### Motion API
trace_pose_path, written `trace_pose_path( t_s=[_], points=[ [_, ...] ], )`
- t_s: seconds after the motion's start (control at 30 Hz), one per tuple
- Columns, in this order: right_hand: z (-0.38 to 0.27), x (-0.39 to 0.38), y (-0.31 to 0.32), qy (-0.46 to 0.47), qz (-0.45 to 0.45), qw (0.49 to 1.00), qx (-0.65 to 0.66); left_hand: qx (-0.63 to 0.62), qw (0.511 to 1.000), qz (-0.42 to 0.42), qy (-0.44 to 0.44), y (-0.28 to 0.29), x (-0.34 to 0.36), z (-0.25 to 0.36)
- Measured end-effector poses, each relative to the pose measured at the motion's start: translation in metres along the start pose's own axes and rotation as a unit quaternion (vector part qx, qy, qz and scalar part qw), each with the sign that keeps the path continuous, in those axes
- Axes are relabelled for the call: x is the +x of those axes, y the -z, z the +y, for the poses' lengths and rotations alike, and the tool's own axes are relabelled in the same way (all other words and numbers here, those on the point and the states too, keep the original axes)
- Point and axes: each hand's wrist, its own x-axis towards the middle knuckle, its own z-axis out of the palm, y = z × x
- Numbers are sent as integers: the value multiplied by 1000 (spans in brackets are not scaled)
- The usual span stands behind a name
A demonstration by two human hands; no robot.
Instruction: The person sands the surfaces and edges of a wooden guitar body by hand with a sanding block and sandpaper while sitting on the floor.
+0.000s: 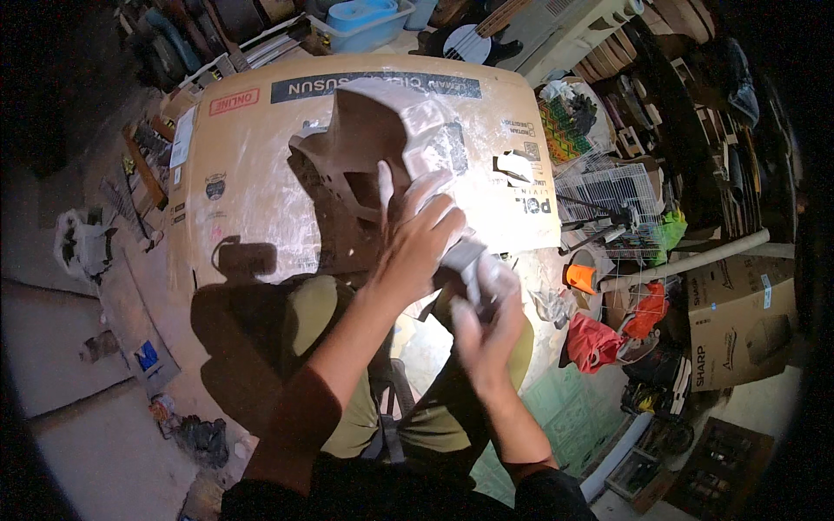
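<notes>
Left hand (415, 243) is on the near right part of a dusty brown guitar-body-shaped piece (369, 126). One of its fingers extends away from the person, apart from the rest; the others bend over the piece. Can't tell how firmly they press.

Right hand (493, 326) is just right of and nearer than the left, fingers pinching a small grey block (464, 257). Can't tell if block touches piece.

Piece sits mid-scene over a flat cardboard sheet (248, 156), horn toward the left, dark cutout in its face. Sheet has pale dust on it. Small black-and-white item (514, 167) lies on sheet, right of piece. Olive-trousered legs (343, 408) on the near side.

Blue tub (369, 35) at far edge. Right of sheet: white wire rack (608, 204), red cloth (595, 343), brown carton (738, 326).
</notes>
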Motion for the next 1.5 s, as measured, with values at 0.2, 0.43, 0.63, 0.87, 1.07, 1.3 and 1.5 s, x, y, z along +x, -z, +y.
trace_pose_path(
  t_s=[0.2, 0.43, 0.63, 0.87, 1.07, 1.3, 1.5],
  points=[
    [37, 49, 17, -194, 25, 980, 36, -3, 1000, 27, -14, -9, 4, -6],
    [-13, 8, 13, 73, -65, 989, -115, 5, 1000, 10, -17, 0, 3, -1],
    [1, 8, 1, -60, 3, 998, -8, -11, 1000, 22, -12, -7, -2, -4],
    [21, 53, 12, -151, 65, 985, 54, 4, 1000, 19, -16, -6, 6, -2],
    [27, 46, 13, -178, 19, 983, -25, -10, 1000, 26, -14, -7, 7, 2],
    [37, 25, 6, -83, 17, 996, -9, 1, 1000, 17, -11, -6, 4, -1],
    [11, 12, 14, 68, -19, 995, -76, 14, 1000, 16, -11, -4, 3, -1]
  ],
)
